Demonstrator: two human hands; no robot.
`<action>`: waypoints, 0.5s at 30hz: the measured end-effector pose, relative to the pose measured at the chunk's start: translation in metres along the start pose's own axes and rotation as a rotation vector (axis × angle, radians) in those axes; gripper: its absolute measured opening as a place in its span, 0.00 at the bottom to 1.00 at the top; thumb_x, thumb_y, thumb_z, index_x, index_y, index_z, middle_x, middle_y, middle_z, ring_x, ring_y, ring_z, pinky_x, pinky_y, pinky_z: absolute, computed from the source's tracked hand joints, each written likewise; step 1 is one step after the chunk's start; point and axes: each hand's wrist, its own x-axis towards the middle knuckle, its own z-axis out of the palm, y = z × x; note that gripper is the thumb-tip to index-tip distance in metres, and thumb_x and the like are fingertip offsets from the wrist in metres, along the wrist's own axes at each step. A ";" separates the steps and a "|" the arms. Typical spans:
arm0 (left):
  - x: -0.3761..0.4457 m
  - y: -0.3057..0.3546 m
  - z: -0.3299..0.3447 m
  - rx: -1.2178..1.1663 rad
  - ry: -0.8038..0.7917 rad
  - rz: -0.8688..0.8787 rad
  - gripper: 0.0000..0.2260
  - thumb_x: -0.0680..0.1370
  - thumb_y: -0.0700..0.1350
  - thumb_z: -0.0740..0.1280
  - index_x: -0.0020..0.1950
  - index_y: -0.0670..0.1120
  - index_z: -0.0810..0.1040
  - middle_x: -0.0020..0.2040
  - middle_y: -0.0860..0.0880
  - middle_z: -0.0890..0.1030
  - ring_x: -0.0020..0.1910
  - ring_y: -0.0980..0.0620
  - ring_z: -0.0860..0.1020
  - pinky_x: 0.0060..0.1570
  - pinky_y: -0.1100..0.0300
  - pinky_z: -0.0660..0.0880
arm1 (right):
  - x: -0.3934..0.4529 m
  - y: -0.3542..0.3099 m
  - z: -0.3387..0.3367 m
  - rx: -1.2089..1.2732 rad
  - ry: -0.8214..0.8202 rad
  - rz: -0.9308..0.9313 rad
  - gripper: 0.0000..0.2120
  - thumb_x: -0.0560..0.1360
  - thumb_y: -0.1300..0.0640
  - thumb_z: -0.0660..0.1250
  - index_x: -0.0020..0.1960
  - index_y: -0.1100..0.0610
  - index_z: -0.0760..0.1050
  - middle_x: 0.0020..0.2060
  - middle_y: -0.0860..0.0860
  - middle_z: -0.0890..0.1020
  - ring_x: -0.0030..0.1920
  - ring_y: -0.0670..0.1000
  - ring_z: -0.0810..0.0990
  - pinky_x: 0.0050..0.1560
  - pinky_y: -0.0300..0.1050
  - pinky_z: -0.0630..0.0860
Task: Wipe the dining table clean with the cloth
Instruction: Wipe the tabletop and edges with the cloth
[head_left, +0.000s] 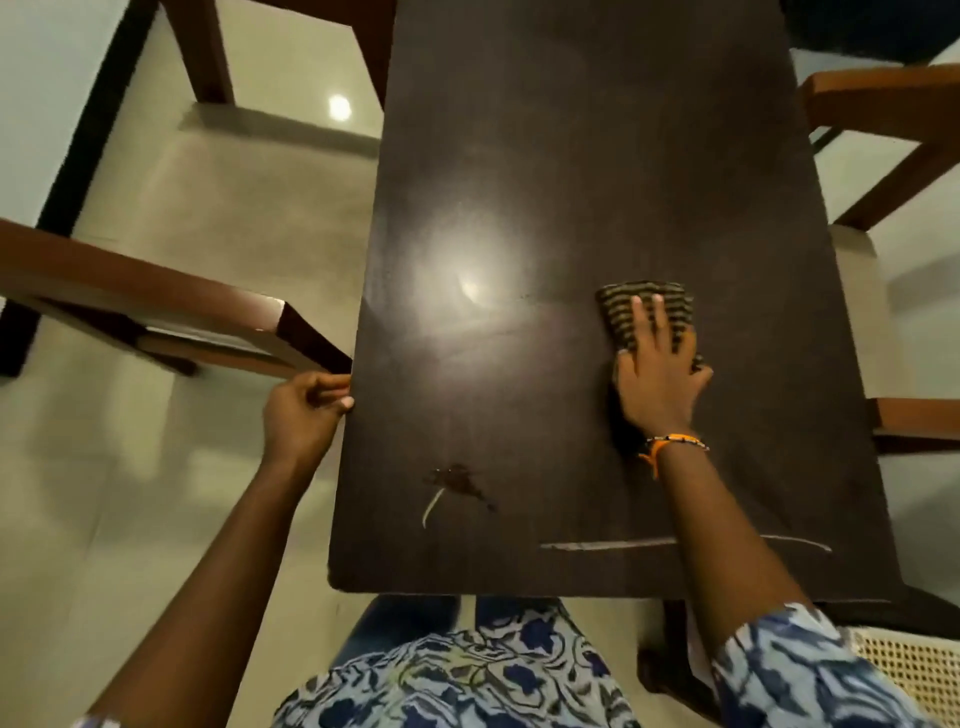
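A dark brown dining table (571, 156) fills the middle of the view. My right hand (657, 371) presses flat on a folded striped cloth (621, 306) on the table's right half, fingers spread over it. My left hand (304, 410) grips the table's left edge, thumb on top. A dark wet stain (460, 480) with a pale streak lies near the front edge. A long pale streak (608, 544) runs along the front right, partly hidden by my right forearm.
Brown wooden chairs stand around the table: one at the left (156, 306), one at the far left corner (208, 52), two at the right (893, 119). A cane-seat chair (914, 670) is at the bottom right. The floor is pale tile (182, 234).
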 end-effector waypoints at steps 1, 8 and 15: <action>0.001 0.001 0.001 -0.018 -0.001 -0.011 0.12 0.73 0.31 0.68 0.56 0.36 0.79 0.53 0.39 0.82 0.50 0.48 0.79 0.56 0.57 0.74 | 0.003 -0.001 -0.001 0.014 -0.001 0.069 0.30 0.79 0.52 0.56 0.76 0.44 0.47 0.77 0.45 0.48 0.74 0.61 0.50 0.64 0.71 0.55; 0.004 -0.001 -0.001 -0.100 0.005 -0.066 0.12 0.73 0.31 0.68 0.56 0.36 0.79 0.51 0.42 0.81 0.50 0.49 0.78 0.57 0.54 0.75 | -0.034 -0.147 0.020 0.041 0.003 -0.131 0.32 0.77 0.51 0.57 0.77 0.44 0.46 0.77 0.48 0.45 0.75 0.63 0.47 0.66 0.68 0.52; 0.008 -0.011 -0.013 -0.160 -0.070 -0.162 0.06 0.74 0.33 0.67 0.50 0.40 0.80 0.45 0.44 0.79 0.47 0.50 0.77 0.37 0.70 0.74 | -0.124 -0.202 0.050 0.086 -0.098 -0.622 0.31 0.74 0.51 0.57 0.75 0.46 0.55 0.76 0.49 0.57 0.74 0.61 0.56 0.62 0.67 0.61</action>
